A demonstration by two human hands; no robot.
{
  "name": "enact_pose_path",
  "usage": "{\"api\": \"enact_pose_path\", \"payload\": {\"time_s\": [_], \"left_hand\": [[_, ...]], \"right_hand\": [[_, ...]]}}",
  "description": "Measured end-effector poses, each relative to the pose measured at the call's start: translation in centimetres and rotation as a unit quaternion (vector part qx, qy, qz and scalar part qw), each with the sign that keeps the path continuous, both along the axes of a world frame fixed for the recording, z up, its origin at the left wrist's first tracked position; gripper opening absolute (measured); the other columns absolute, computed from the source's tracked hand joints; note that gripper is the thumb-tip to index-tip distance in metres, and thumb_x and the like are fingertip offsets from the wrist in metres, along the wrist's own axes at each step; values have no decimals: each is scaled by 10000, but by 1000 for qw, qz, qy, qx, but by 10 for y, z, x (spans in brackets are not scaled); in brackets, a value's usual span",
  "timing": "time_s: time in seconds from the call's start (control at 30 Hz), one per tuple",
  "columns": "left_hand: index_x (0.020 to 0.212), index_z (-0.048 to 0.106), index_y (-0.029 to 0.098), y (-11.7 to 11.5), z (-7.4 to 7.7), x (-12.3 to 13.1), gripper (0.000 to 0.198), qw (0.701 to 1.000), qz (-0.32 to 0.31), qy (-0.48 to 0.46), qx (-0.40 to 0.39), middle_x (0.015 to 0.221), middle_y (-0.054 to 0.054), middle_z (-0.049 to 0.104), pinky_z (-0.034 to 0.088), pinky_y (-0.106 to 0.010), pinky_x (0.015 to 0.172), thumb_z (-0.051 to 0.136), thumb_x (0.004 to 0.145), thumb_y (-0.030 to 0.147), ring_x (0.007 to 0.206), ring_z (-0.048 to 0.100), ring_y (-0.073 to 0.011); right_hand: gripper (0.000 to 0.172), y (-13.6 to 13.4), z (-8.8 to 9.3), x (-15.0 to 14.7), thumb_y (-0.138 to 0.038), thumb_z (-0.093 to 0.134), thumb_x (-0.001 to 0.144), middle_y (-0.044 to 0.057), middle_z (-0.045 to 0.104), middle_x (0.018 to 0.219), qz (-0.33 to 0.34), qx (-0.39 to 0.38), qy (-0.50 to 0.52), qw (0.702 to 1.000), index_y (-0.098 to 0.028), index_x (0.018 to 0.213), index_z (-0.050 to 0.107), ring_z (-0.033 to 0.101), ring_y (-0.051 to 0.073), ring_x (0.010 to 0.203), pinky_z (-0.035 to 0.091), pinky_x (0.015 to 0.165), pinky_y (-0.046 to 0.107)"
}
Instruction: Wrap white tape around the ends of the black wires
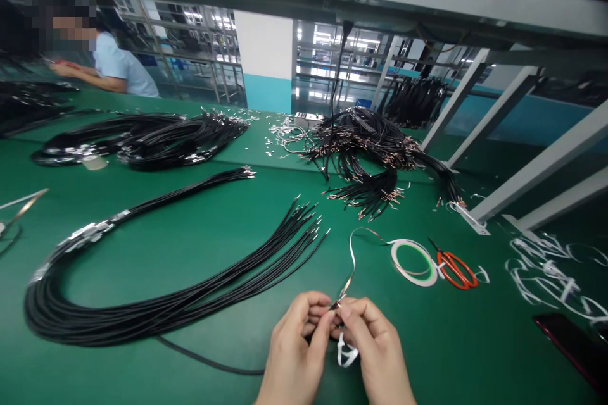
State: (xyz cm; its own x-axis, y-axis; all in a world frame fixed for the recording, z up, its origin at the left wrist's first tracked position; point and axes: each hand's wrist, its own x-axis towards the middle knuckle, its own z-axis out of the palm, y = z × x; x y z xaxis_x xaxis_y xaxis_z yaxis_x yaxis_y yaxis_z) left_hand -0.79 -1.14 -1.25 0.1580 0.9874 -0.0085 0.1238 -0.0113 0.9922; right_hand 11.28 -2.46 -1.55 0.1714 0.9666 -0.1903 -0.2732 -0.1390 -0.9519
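**Pinching tape and cable at the bottom centre**

At the upper left of the frame a co-worker in a light shirt leans over the far end of the green surface. Below that, heaps of black wire bundles lie across the surface, and a long looped cable bundle fills the lower left.

A single black cable runs from under that loop to the left hand at the bottom centre, whose fingers are curled closed on its end. The right hand touches the left, thumb and forefinger pinched on a thin tape strip. The strip rises from the fingertips and curves right to a tape roll lying flat. A short white strip hangs below the hands.

Orange-handled scissors lie just beside the roll. A tangled wire pile sits in the upper centre, and white scraps are scattered at the right. A dark red phone lies in the lower right corner.
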Motion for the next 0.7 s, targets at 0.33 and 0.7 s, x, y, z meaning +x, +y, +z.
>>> {"api": "enact_pose_path", "payload": {"time_s": [0.33,0.7], "left_hand": [[963,569,215,-1,4,-1,124,996,-8,52,70,914,-28,581,528,-222,725,481,899,274,829,608,-133],[957,572,213,-1,4,0,123,995,-18,62,74,915,-21,589,529,-209,729,466,907,252,815,617,-121]], "right_hand": [[279,-1,-3,0,-388,578,843,54,581,884,16,18,-16,1000,-152,695,558,555,162,779,478,698,263],[265,0,0,-2,-368,567,858,36,558,885,17,27,-22,999,-156,704,532,554,147,780,490,698,252]]}}
